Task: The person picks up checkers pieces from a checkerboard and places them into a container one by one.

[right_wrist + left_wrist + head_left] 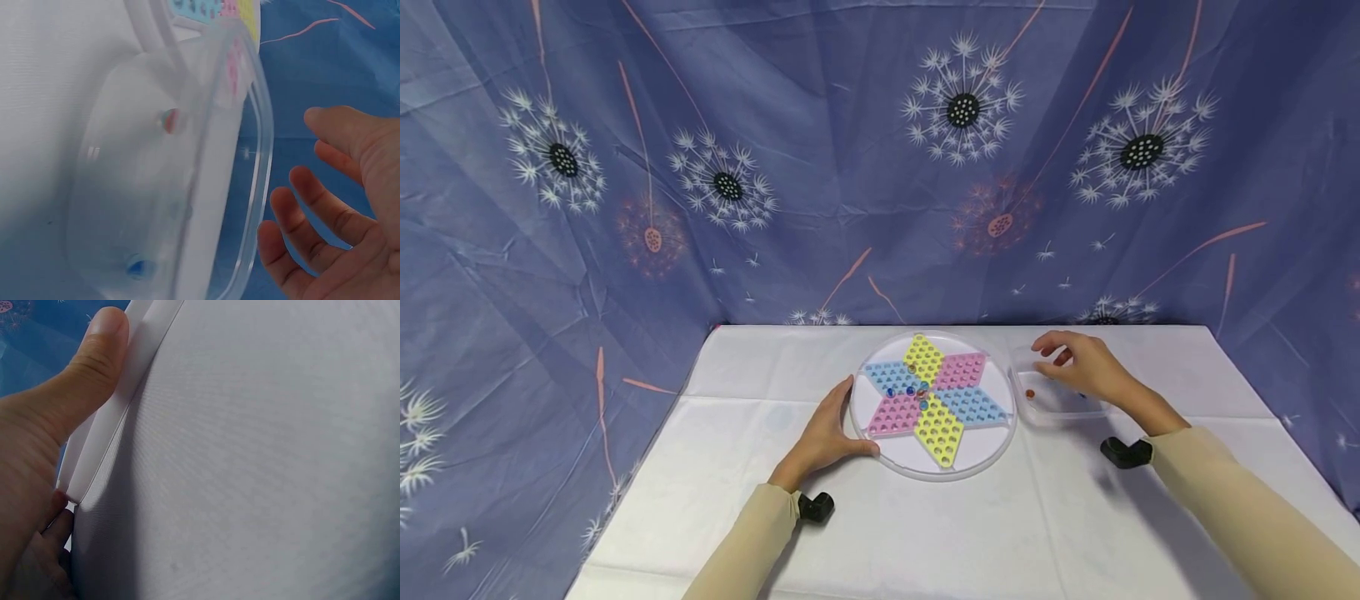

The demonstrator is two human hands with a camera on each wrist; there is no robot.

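While the left hand (pixel 823 437) presses relaxed fingers on the board (pixel 934 405) rim, the right hand (pixel 1082 367) hovers, fingers apart and empty, over the clear tray (pixel 1054 398); the red marble (pixel 1030 393) lies just below them.

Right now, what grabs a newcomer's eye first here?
The round white game board with its yellow, pink and blue star, mid-table on the white cloth, a few marbles near its centre. The left hand rests against its left rim. To the board's right, the right hand hovers, fingers loose, over a clear plastic tub holding a red marble.
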